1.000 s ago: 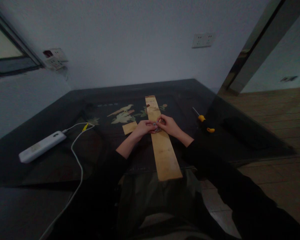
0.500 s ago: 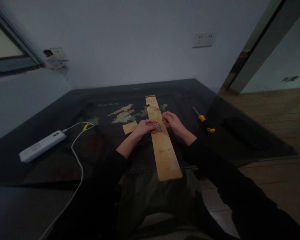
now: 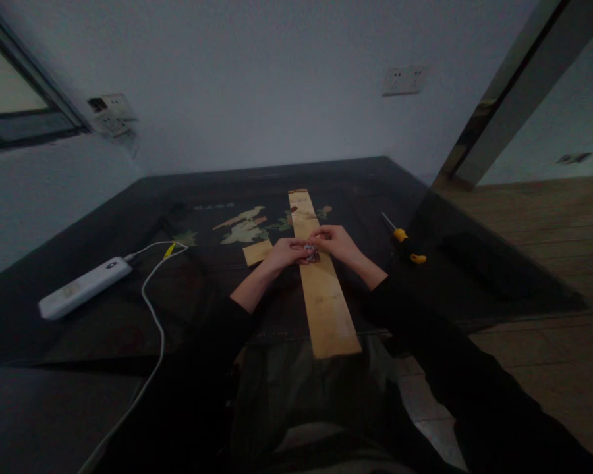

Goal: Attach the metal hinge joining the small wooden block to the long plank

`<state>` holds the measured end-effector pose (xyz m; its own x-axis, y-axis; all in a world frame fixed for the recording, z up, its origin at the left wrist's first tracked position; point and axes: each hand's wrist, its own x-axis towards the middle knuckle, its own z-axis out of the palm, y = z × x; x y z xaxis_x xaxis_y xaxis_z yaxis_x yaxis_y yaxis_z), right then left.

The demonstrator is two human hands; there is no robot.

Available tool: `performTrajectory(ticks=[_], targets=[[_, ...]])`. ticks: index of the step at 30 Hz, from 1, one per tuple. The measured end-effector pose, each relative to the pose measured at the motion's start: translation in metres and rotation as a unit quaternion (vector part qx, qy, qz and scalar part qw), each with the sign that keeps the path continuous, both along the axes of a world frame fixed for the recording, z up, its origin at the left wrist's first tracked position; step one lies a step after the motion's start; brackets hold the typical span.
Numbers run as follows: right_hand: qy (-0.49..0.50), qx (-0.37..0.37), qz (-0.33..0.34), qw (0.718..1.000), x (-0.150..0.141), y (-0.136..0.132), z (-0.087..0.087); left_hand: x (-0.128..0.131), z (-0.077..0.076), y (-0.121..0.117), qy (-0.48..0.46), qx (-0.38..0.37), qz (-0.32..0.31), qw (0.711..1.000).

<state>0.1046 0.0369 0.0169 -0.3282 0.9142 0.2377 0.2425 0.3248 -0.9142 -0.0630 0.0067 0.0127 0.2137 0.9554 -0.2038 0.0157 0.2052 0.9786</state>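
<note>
Fingers of the left hand (image 3: 282, 253) and right hand (image 3: 335, 241) pinch a small metal piece (image 3: 311, 253) on the long wood strip (image 3: 321, 289).

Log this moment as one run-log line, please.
left hand: on metal piece | right hand: at same piece | piece: on plank | screwdriver: untouched, right | table: dark

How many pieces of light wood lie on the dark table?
2: a long plank running away from the person under both hands, and a small piece just left of it. None seems hidden.
</note>
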Motion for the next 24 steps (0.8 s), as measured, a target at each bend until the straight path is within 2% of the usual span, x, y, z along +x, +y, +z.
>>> performTrajectory(ticks=[4, 11, 19, 24], targets=[[-0.067, 0.049, 0.027, 0.996, -0.002, 0.005, 0.002, -0.001, 0.0, 0.0, -0.007, 0.001, -0.006, 1.0], [-0.129, 0.08, 0.096, 0.984, 0.003, 0.013, -0.001, -0.001, 0.001, 0.0, -0.016, -0.001, -0.003, 1.0], [-0.132, 0.138, 0.083, 0.978, 0.0, 0.01, -0.007, 0.0, 0.001, 0.0, -0.01, -0.005, 0.002, 1.0], [-0.14, 0.14, 0.1, 0.975, 0.004, 0.012, -0.006, 0.0, 0.002, 0.0, -0.007, -0.007, 0.0, 1.0]])
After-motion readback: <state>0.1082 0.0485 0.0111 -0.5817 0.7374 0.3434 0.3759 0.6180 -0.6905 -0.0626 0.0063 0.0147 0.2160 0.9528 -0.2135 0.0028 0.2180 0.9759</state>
